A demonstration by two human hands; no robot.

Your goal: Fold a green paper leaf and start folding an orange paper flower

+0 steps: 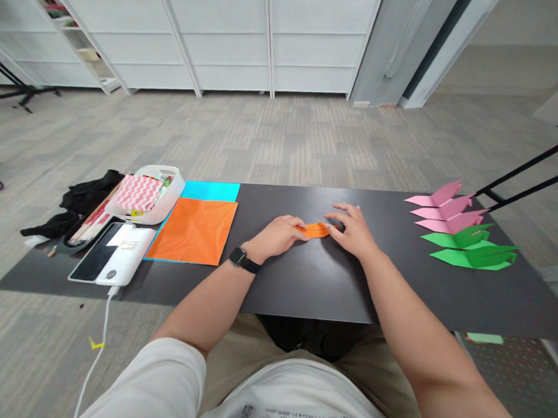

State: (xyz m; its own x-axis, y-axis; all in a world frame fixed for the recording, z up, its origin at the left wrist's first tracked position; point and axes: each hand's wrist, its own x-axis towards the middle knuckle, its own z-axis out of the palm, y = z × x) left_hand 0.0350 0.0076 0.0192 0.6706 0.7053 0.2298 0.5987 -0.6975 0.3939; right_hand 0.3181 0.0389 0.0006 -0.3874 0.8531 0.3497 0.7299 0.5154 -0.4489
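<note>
A narrow folded strip of orange paper (316, 230) lies on the dark table in front of me. My left hand (280, 237), with a black watch on its wrist, is closed on the strip's left end between thumb and fingers. At the other end is my right hand (353, 230), its thumb touching the paper and its fingers spread apart above the tabletop. Flat orange sheets (193, 231) rest to the left, over blue sheets (211, 191). Folded pink paper birds (450, 208) and green paper birds (475, 253) stand in a row at the right.
On the table's left side are a white basket (170, 197) with a pink zigzag-patterned item, a dark tray of long items, black cloth (90, 193), a phone-like device and a white power bank (125, 257). Its white cable (98, 343) hangs over the front edge.
</note>
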